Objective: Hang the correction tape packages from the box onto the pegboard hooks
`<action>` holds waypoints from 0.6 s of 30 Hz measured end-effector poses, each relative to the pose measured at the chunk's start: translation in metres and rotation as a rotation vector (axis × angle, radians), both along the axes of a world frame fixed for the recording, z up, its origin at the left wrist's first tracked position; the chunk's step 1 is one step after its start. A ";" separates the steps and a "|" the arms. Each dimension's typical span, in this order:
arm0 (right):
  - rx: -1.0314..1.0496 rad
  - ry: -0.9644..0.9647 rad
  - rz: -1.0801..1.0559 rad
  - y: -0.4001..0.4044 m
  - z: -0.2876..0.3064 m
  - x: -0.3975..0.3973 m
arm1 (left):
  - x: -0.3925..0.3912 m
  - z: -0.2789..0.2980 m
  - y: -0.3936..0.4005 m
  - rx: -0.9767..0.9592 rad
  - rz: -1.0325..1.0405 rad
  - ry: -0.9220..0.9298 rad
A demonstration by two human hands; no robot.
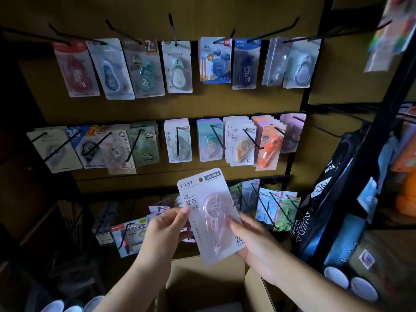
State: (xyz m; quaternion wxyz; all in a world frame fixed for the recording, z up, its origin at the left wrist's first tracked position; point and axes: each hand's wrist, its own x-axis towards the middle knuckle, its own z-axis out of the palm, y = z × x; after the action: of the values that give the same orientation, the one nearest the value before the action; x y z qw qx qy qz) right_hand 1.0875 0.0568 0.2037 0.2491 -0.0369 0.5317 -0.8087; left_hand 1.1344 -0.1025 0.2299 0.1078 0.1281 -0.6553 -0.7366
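Head view: both hands hold one correction tape package (210, 216) in front of the pegboard's lower rows, above the open box (203, 281). Left hand (163, 230) pinches the card's left edge, thumb on the front face, fingers behind. Right hand (252, 236) cups the lower right corner, thumb across the front near the blister, the other fingers hidden behind the card, so can't tell how they lie. Hang hole (201, 180) at the card top is free, not yet on any hook.

Risks, my read:
- Card is tilted; hole likely misses a hook tip unless squared up first.
- Matching row is unclear in this dim light; the pink stack (292, 131) far right in the middle row looks closest, wrong-hook placement is plausible.
- Middle-row hooks (251, 138) look packed; pushing on could knock neighbours off.
- Edge-only grip: a slip drops it back into the box.
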 end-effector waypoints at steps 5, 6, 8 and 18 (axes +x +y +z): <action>0.024 -0.015 0.031 0.004 -0.002 -0.002 | -0.002 0.004 -0.003 0.172 -0.061 -0.024; 0.037 -0.018 0.042 0.004 -0.002 -0.003 | -0.002 0.004 -0.004 0.195 -0.079 -0.036; 0.050 0.003 0.075 0.007 0.000 -0.003 | -0.003 0.004 -0.005 0.227 -0.093 -0.062; 0.473 0.312 -0.035 0.036 0.008 -0.027 | -0.017 -0.011 -0.006 -0.301 -0.064 -0.018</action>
State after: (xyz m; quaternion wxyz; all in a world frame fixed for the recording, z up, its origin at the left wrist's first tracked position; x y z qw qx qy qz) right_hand 1.0604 0.0932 0.2120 0.1519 -0.0927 0.7381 -0.6508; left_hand 1.1170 -0.1083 0.2193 0.0963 0.0963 -0.7628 -0.6321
